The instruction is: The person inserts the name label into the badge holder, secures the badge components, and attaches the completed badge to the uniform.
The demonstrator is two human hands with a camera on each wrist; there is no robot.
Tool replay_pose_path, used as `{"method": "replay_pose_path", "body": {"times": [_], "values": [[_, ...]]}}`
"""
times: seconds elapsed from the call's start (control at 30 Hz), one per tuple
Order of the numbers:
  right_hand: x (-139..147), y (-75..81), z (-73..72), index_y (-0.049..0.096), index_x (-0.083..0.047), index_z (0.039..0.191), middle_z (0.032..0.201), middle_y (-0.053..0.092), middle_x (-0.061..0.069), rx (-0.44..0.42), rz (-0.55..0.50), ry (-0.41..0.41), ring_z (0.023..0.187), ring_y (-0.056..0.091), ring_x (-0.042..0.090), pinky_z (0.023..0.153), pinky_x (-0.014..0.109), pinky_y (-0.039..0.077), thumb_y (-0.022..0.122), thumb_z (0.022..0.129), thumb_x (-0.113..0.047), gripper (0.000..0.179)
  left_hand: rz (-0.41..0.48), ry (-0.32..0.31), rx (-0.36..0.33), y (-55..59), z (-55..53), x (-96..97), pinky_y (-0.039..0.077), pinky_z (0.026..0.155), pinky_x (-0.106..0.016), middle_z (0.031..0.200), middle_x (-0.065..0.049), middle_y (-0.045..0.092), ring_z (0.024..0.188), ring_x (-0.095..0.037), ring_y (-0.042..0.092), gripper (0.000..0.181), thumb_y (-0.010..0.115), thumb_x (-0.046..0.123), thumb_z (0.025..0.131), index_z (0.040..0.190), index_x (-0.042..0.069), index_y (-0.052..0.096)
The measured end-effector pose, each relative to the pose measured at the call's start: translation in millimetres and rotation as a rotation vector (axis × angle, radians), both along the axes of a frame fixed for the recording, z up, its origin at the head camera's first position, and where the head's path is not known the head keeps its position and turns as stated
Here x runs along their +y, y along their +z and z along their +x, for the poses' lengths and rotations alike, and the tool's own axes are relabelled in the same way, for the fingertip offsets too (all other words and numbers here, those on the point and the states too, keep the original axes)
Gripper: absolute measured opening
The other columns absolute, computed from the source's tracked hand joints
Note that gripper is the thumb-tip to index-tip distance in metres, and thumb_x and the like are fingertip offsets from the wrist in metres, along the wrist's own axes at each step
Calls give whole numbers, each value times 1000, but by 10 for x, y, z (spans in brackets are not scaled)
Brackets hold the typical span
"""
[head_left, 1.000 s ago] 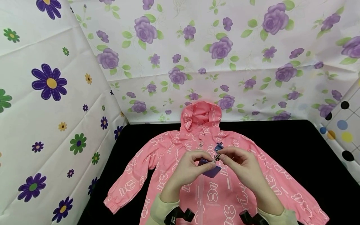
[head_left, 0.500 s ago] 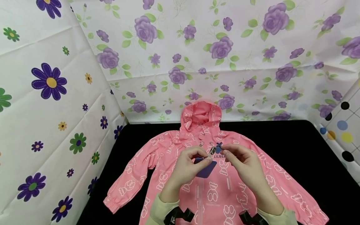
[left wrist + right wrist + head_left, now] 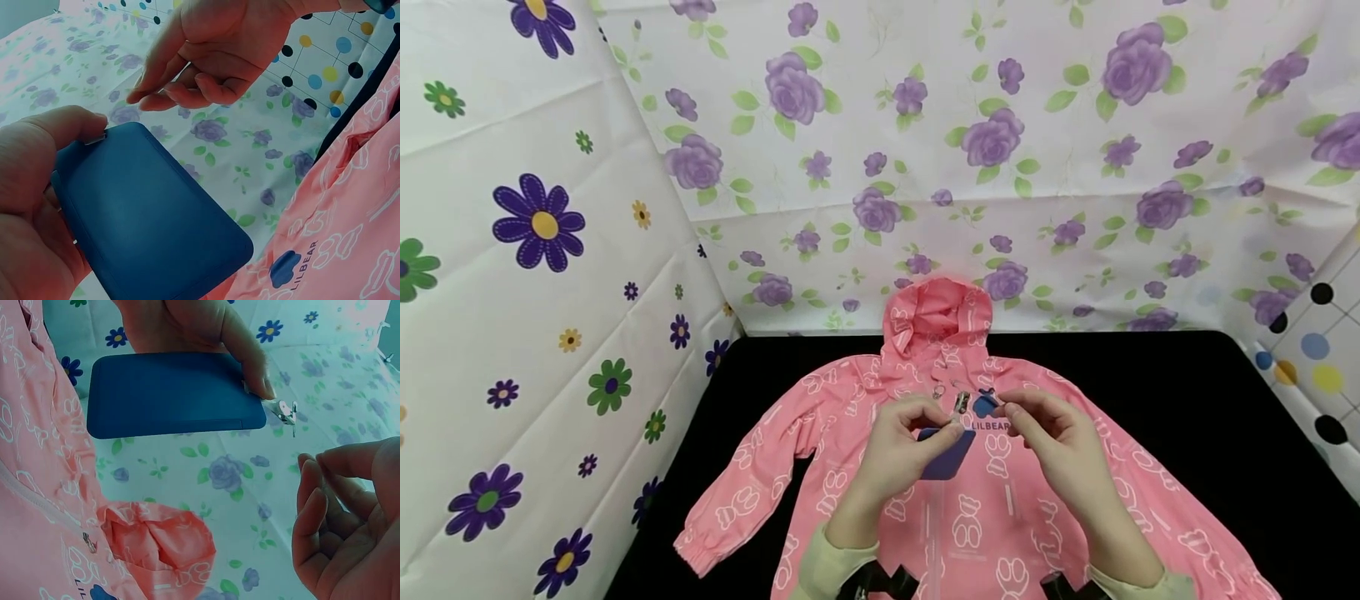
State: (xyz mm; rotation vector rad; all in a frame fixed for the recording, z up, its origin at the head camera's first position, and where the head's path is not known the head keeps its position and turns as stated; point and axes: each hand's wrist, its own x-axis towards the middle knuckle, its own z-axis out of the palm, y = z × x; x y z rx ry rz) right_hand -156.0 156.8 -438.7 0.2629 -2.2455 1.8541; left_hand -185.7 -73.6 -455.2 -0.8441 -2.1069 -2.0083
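My left hand (image 3: 897,446) grips a flat blue card holder (image 3: 949,460) by its edge, above the chest of a pink hooded jacket (image 3: 842,462). From the top corner of the holder, beside my left thumb, sticks up a small metal clip (image 3: 961,403). In the right wrist view that clip (image 3: 285,412) stands free, a gap away from my right fingertips. My right hand (image 3: 1054,433) hovers to the right of it with loosely bent fingers, thumb and forefinger tips close together, and nothing visible between them. What lies behind the holder is hidden.
The jacket is spread face up on a black table (image 3: 1150,375), hood toward the back, sleeves out to both sides. A zipper pull (image 3: 937,392) sits near its collar. Flowered sheets (image 3: 880,158) wall the back and left; a dotted one (image 3: 1326,350) is at right.
My right fingers were at the metal clip a second ago; they have let go and drawn off to the right. The left hand has shifted slightly left with the card holder, which tilts differently.
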Motion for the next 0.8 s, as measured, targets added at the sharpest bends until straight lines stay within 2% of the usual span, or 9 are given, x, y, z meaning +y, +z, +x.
{"method": "replay_pose_path", "body": {"times": [0.23,0.4,0.5,0.63,0.8], "values": [[-15,2,27,77,-11,126,110,77,6,-30,16,75,94,70,26,81,26,59,67,109,-20,22,-52,-55,14,-11,13,35,64,81,-36,84,-4,71,83,-14,70,13,82,2,92,84,9,76],[-15,7,18,78,-10,125,113,78,6,-31,36,106,98,72,24,86,27,61,68,108,-20,22,-94,-103,-18,0,22,57,62,78,-32,84,2,69,83,-12,68,14,82,3,93,82,8,74],[-7,0,4,78,-11,125,111,78,2,-47,71,99,97,72,20,84,29,61,72,106,-23,23,-109,-123,-42,3,23,68,61,77,-30,84,3,67,83,-11,66,14,82,4,93,82,7,73],[-9,-7,-5,79,-13,122,108,77,-2,-79,112,80,94,72,20,81,30,61,76,103,-29,25,-101,-135,-62,-14,28,76,57,72,-25,82,-3,67,79,-10,64,15,81,3,93,82,8,73],[-11,-5,13,79,-12,116,105,77,0,-88,107,72,91,72,21,80,29,60,74,104,-27,19,-95,-139,-96,-17,42,95,55,70,-22,82,-4,68,76,-8,65,13,80,2,93,83,5,73]]}}
